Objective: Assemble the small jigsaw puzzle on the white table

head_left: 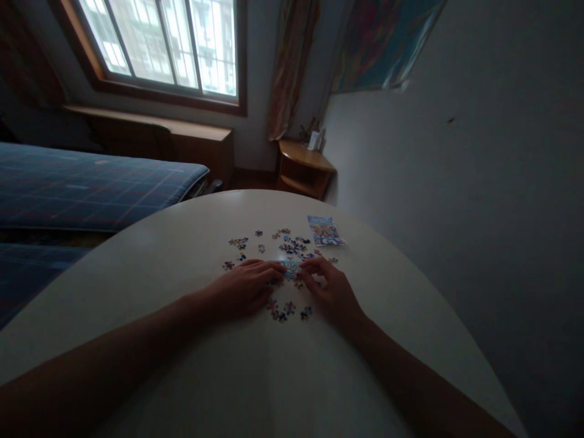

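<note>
A small joined section of a jigsaw puzzle (291, 269), light blue with a pattern, lies on the white table between my two hands. My left hand (249, 283) rests palm down at its left, the fingers stretched out and their tips touching its left edge. At the right edge my right hand (326, 283) has thumb and index finger pinched together on a puzzle piece, mostly hidden by the fingertips. Loose puzzle pieces (294, 245) lie beyond the hands, and several more pieces (281, 312) are on the near side.
A printed picture sheet (325, 231) lies behind the loose pieces on the round white table (182, 225). Past the table are a bed with a plaid mattress (91, 188), a wooden corner stand (305, 157) and a barred window (168, 48). A wall (456, 182) runs along the right.
</note>
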Demonstrator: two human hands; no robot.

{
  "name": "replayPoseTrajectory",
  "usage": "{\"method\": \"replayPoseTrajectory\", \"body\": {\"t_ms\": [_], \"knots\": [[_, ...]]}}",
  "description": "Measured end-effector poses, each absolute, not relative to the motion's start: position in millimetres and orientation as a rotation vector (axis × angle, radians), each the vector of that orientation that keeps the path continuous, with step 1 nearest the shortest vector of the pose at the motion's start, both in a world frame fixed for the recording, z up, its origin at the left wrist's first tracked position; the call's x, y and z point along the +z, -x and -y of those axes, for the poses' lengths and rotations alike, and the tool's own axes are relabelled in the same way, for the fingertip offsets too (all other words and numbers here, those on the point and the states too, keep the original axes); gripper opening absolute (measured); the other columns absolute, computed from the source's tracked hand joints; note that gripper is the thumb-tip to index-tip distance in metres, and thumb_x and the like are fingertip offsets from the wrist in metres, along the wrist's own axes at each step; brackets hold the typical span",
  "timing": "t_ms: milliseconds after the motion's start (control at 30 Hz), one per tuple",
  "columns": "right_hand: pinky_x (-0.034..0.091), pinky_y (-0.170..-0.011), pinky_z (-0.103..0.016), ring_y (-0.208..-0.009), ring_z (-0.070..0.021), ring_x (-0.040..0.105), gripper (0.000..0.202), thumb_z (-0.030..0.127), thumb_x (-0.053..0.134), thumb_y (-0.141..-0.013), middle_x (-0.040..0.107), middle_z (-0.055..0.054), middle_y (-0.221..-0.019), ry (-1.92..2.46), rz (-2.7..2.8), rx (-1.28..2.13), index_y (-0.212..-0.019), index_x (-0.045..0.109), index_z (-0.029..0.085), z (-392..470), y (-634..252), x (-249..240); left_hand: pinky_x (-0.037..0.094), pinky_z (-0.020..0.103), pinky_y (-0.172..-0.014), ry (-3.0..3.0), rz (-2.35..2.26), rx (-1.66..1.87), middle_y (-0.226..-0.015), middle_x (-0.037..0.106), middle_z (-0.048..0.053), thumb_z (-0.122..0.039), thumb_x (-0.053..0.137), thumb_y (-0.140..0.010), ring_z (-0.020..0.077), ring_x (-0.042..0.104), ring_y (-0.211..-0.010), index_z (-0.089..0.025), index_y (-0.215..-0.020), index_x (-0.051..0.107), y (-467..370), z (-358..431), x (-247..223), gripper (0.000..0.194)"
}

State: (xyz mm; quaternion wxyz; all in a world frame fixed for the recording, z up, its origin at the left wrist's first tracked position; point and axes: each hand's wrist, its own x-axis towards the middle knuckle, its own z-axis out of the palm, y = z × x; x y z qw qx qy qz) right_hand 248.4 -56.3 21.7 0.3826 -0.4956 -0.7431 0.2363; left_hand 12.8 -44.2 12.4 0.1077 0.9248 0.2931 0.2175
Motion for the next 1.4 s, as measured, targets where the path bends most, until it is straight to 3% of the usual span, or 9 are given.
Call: {"method": "replayPoseTrajectory", "body": {"t_ms": [167, 300, 467, 767, 1400], "knots": [[0.054, -0.076, -0.031, -0.087, -0.0196, 0.073, 0.014, 0.030, 0.060, -0.090, 0.076, -0.004, -0.093, 1.231, 1.903, 0.687, -0.099, 0.068, 0.022, 54.8, -248.0, 21.8, 0.044, 0.046, -0.108, -2.723, -0.863, 0.626, -0.136, 0.059, 0.008, -0.014, 0.047, -0.092, 0.0219, 0.059, -0.123, -0.022, -0.118, 0.052, -12.0, 44.1, 11.1, 0.028], [0.054, -0.078, -0.033, -0.080, -0.0186, 0.071, 0.017, 0.026, 0.064, -0.088, 0.075, -0.002, -0.084, 1.242, 1.948, 0.577, -0.102, 0.073, 0.024, 55.7, -248.1, 22.6, 0.043, 0.046, -0.108, -2.723, -0.844, 0.662, -0.136, 0.060, 0.008, -0.016, 0.046, -0.093, 0.0219, 0.059, -0.122, -0.022, -0.118, 0.052, -11.8, 43.8, 9.8, 0.026], [0.055, -0.081, -0.035, -0.085, -0.0200, 0.070, 0.017, 0.029, 0.066, -0.089, 0.077, -0.004, -0.090, 1.251, 1.999, 0.480, -0.101, 0.077, 0.026, 55.6, -249.7, 20.9, 0.044, 0.046, -0.107, -2.723, -0.845, 0.649, -0.136, 0.060, 0.008, -0.016, 0.047, -0.093, 0.0225, 0.060, -0.120, -0.023, -0.117, 0.053, -12.2, 44.2, 11.9, 0.025], [0.054, -0.082, -0.035, -0.082, -0.0196, 0.068, 0.018, 0.021, 0.069, -0.087, 0.077, -0.005, -0.088, 1.256, 2.118, 0.399, -0.103, 0.078, 0.022, 57.0, -246.9, 20.9, 0.043, 0.046, -0.109, -2.724, -0.860, 0.637, -0.136, 0.060, 0.008, -0.014, 0.048, -0.092, 0.0222, 0.058, -0.124, -0.023, -0.118, 0.051, -12.9, 43.3, 8.6, 0.028], [0.052, -0.086, -0.040, -0.084, -0.0208, 0.069, 0.018, 0.026, 0.069, -0.087, 0.077, -0.006, -0.090, 1.252, 2.160, 0.368, -0.104, 0.076, 0.025, 56.5, -248.1, 18.0, 0.042, 0.047, -0.111, -2.707, -0.859, 0.652, -0.138, 0.060, 0.008, -0.012, 0.048, -0.091, 0.0219, 0.056, -0.127, -0.023, -0.122, 0.051, -12.2, 43.6, 8.5, 0.034]]}}
